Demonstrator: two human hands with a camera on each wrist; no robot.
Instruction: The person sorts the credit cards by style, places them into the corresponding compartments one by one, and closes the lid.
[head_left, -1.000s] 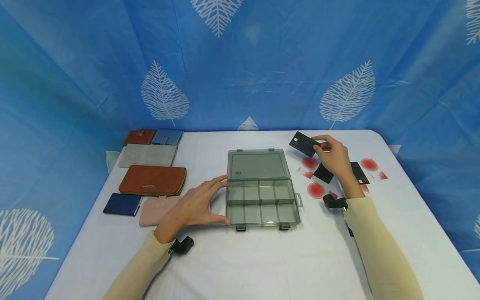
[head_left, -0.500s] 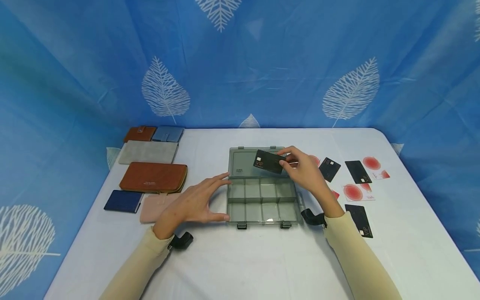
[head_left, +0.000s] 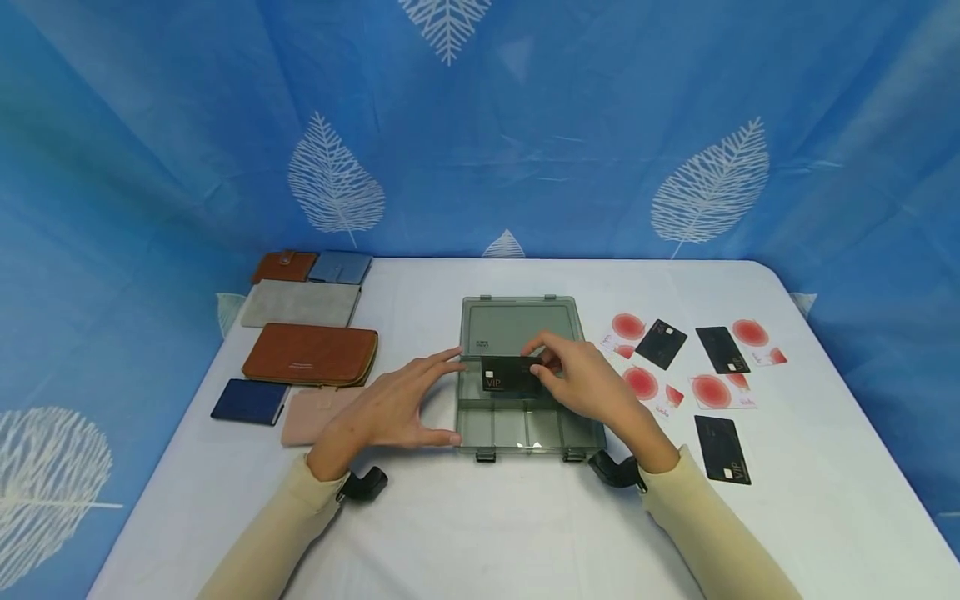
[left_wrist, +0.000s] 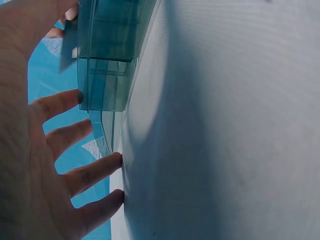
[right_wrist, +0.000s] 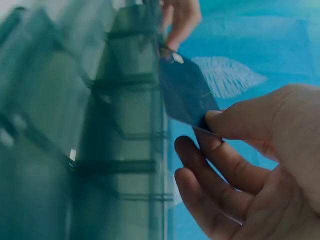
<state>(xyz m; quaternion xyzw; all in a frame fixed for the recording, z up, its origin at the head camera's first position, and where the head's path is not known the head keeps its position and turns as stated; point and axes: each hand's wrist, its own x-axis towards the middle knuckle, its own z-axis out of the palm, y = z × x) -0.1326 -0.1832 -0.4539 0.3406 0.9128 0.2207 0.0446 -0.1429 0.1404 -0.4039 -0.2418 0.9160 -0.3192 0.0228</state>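
Our right hand [head_left: 581, 383] pinches the black card [head_left: 510, 374] over the organizer box [head_left: 525, 425]; our left hand [head_left: 390, 408], spread, steadies the box's left side. Tilted, the card could catch on a divider.

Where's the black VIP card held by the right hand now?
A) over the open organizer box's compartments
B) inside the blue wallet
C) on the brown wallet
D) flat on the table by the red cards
A: the right hand pinches the black VIP card above the far row of the organizer box.
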